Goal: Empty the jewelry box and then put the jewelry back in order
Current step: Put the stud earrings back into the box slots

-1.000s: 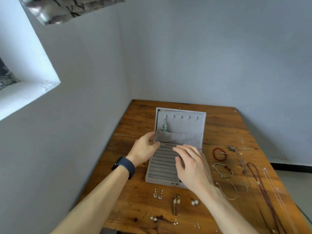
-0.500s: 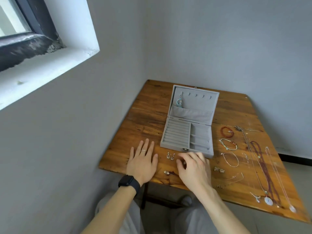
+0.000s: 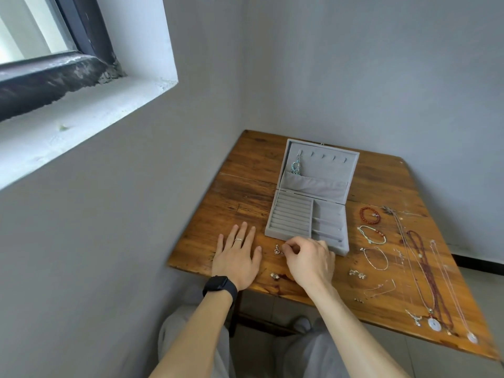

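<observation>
Open grey velvet jewelry box (image 3: 275, 232) on brown wooden worktop (image 3: 245, 186). Beside it, left hand (image 3: 236, 259) flat, grip apart. At box front, right hand (image 3: 309, 261), grip curled at small silver earrings (image 3: 277, 250); pinching or not, cannot tell.

No text, brand, no. or sign I can read anywhere in view. The watch (image 3: 219, 286) on my left wrist shows just a dark face, w/ nothing legible on it. The grey jewelry box (image 3: 316, 192) is plain lining inside, lid and tray alike, and any marks on the small pieces laid out on the table are too tiny to make out.
</observation>
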{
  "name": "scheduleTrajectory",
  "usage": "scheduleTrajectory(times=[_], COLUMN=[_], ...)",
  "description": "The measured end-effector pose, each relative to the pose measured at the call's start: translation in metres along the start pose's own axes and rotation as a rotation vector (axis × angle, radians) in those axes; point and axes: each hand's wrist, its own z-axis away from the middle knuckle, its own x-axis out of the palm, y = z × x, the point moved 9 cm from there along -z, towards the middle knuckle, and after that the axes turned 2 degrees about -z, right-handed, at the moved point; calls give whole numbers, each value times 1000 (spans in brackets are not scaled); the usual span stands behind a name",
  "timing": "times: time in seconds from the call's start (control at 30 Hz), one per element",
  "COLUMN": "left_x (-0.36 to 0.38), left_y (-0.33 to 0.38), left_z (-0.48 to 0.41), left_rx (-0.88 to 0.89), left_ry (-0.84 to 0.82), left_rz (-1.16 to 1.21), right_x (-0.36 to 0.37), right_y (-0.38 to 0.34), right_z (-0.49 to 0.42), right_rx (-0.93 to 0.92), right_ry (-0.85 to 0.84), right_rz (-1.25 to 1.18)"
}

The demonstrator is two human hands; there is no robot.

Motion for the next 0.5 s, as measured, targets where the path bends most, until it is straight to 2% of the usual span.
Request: scheduleTrajectory(times=[0.13,0.27,0.4,0.5], left_x=[-3,-10,-22,-33], left_y=[-1,1,6,16], left_z=[0,2,7,8], left_rx=[6,9,2,-27], left_ry=[27,68,155,219], left_rz=[33,88,177,202], right_x=[-15,-41,-57,-58], right_y=[15,45,92,132], right_z=[9,33,68,90], right_rx=[46,142,259,382], right_ry=[-54,-25,75,130], right_rz=[-492,-824,-1005,-1049])
